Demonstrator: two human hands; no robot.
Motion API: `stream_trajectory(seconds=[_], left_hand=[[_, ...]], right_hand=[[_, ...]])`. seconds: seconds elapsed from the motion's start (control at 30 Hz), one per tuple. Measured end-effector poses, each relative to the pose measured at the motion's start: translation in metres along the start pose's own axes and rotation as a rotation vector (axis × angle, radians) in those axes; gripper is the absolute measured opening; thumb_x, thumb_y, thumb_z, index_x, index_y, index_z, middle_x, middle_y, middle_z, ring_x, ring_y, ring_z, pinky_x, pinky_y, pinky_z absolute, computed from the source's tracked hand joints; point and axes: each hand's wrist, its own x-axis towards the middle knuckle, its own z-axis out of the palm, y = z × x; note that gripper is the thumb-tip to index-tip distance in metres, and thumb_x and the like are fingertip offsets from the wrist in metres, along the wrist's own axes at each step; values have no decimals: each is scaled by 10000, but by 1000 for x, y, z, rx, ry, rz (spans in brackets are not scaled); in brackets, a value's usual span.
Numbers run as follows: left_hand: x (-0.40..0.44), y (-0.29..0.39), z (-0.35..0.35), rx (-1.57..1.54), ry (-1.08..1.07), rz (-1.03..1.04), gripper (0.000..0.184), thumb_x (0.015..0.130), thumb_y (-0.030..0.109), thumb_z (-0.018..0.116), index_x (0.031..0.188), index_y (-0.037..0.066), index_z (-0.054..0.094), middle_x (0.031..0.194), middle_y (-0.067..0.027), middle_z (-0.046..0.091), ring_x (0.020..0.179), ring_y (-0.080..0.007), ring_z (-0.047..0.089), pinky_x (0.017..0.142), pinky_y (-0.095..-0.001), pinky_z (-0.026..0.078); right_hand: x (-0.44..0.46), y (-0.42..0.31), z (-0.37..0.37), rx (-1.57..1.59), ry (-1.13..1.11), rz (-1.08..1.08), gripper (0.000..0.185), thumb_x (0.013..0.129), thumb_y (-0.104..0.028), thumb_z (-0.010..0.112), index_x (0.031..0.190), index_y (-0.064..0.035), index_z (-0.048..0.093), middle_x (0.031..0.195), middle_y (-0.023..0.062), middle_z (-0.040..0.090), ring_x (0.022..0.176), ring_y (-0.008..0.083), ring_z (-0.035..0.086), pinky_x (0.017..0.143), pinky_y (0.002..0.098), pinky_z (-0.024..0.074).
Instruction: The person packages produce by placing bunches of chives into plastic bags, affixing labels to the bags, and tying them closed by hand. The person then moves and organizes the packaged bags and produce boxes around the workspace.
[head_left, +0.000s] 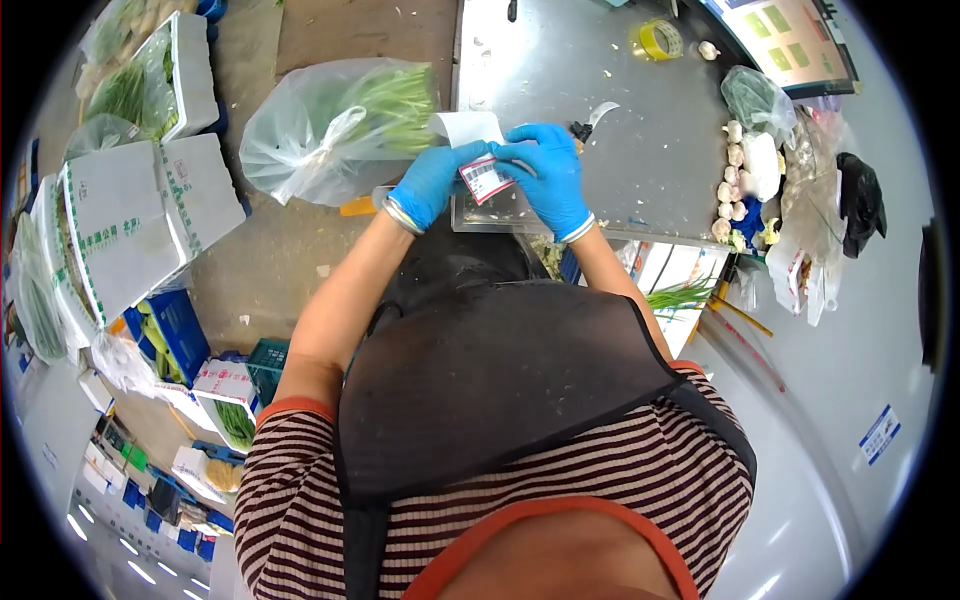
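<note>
Both of my hands wear blue gloves and meet over the near edge of the metal table [600, 160]. My left hand [432, 182] pinches the printed barcode label [486, 181] at its upper left. The fingertips of my right hand [550, 178] are closed on the label's upper right side. White strip of paper [468, 127] stands out just above my fingers; whether it is joined to the label is hidden. Left of my hands lies a knotted clear plastic bag [310, 135] holding long green stalks [395, 105].
A yellow tape roll [660, 40] lies at the table's far side, beside a garlic bulb [709, 50]. Several garlic bulbs [735, 155] line the right edge near plastic bags [810, 200]. A screen [785, 40] stands at the upper right. White boxes [120, 225] are at the left.
</note>
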Motion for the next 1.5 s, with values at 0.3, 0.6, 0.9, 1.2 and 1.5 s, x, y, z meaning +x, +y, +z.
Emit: stream_trajectory(seconds=[0.3,0.6,0.9,1.2,1.5], left_hand=[[-36,5,-37,-99,17,29,274,942,191,552,1100,-28,595,1028,-114,653,911,-175,647,822,-312,532],[-90,-39,-126,-666,38,-101,330,906,189,555,1200,40,534,1161,-136,598,1049,-297,590,878,-446,485],[-216,-146,-325,-390,873,-76,264,870,194,630,1049,-1,639,962,-96,668,775,-181,660,593,-241,520],[-279,-222,-420,-522,1091,-54,328,850,140,654,1078,-91,605,940,-142,660,709,-238,668,545,-286,543],[-297,-249,-369,-475,1151,69,275,865,95,618,1090,-62,624,953,-127,670,764,-212,644,648,-328,512]], right_hand=[[19,-34,30,31,-20,-157,230,675,-133,757,898,-147,703,948,15,650,901,251,596,802,370,439],[53,-106,68,375,-192,-270,88,774,-105,693,860,-102,674,905,36,666,858,220,622,808,365,474],[194,56,269,364,90,742,261,748,-180,763,934,-12,687,888,126,702,774,186,652,740,318,508],[172,20,288,-404,206,525,491,767,-255,744,1187,-65,573,1105,176,609,1049,323,587,914,428,452],[147,46,357,-487,-730,-20,961,787,-626,580,1528,-226,117,1574,151,129,1429,426,129,1129,587,120]])
